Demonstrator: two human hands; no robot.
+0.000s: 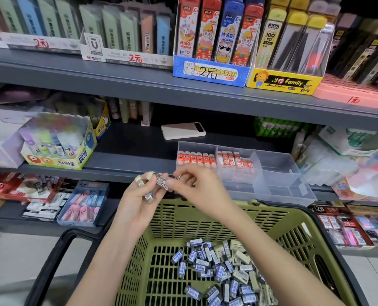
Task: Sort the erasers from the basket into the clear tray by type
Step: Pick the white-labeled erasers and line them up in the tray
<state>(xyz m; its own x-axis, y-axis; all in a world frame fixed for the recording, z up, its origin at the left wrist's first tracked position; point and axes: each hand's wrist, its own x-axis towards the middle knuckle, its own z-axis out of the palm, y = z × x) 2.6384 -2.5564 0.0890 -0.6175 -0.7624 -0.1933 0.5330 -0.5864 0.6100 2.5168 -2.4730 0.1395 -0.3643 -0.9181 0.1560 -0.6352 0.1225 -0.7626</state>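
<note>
L hand (137,202) is palm-up w/ fingers curled round a small bunch (148,195) of erasers. R hand (196,186) meets it from the right, thumb and forefinger pinching the end of a 2B eraser (162,184) at the top of that bunch. From my end both hands sit above the far rim of the basket (205,219), just in front of the shelf (128,164) edge. The 2B eraser has a dark sleeve w/ white "2B" print. The others in the bunch show cream ends and a grey-banded wrap, but the print is too blurred for me to read. The basket is olive-green slotted plastic w/ a black handle. The pile (223,268) lies loose on its floor, toward the right, and is a mix of blue-and-white sleeved pcs and plain cream ones w/ dark print. The clear tray (278,186) stands on the shelf right behind the hands and is split into compartments. The far-left one holds a row of red erasers (196,159) standing on end, red-orange sleeves w/ white tops. The next one holds a second red-sleeved row (236,161), leaning a bit. A pale flat device (183,130) lies on the shelf behind the tray.
</note>
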